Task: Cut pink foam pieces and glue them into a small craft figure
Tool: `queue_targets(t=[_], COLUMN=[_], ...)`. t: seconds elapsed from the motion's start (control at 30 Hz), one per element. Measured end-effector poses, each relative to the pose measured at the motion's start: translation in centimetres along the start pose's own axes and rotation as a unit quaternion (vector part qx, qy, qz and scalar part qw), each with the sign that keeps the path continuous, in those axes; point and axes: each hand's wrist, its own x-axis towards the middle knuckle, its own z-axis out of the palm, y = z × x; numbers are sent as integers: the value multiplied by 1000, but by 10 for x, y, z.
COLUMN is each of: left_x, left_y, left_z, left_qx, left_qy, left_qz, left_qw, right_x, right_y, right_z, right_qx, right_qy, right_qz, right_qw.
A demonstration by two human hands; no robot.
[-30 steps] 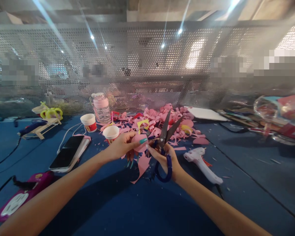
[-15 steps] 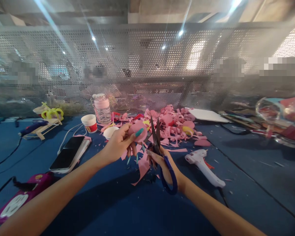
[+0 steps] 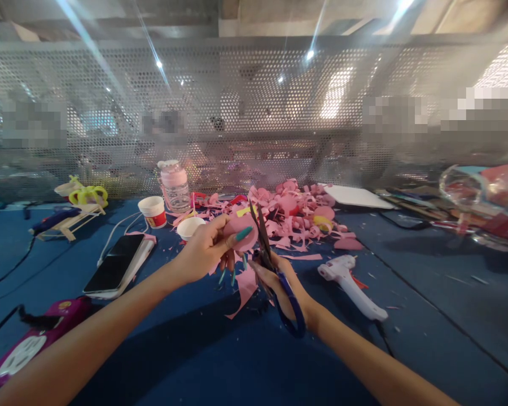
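Between its thumb and fingers, my left hand (image 3: 205,248) pinches a round pink piece (image 3: 246,239), either paper or thin foam. My right hand (image 3: 290,282) is closed round the blue handles of a pair of scissors (image 3: 294,316). The dark blades point up and lean left, slightly parted, right beside the edge of the pink piece. Just below the hands lies a pink offcut (image 3: 246,285) with a pointed tail. A heap of pink scraps and cut pieces (image 3: 294,214) spreads behind the scissors.
A white glue gun (image 3: 349,285) lies to the right. Leftward are a phone (image 3: 116,265), a paper cup (image 3: 152,211), a white bowl (image 3: 190,227), a pink-lidded bottle (image 3: 174,186) and a purple pouch-like item (image 3: 38,338). A perforated metal screen (image 3: 254,113) stands behind the blue table (image 3: 195,361).
The scissors have tilted left, bringing their blades closer to the edge of the pink piece, and the gap between them has narrowed. My left hand has turned the piece slightly.
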Motion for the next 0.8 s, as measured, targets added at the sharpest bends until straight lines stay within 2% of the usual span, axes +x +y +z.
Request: queue_targets(t=[0.23,0.8], left_x=[-2,-2], left_y=[1,3], left_z=[-2,-4], left_qx=[25,46], left_qy=[-28,-38], left_qz=[-10,2], left_qw=[999,998], right_x=[2,2], right_y=[0,3], right_z=[-1,-2], right_qx=[-11,-29], right_qy=[3,-17], right_qz=[-22,-13], right_qw=[1000,999])
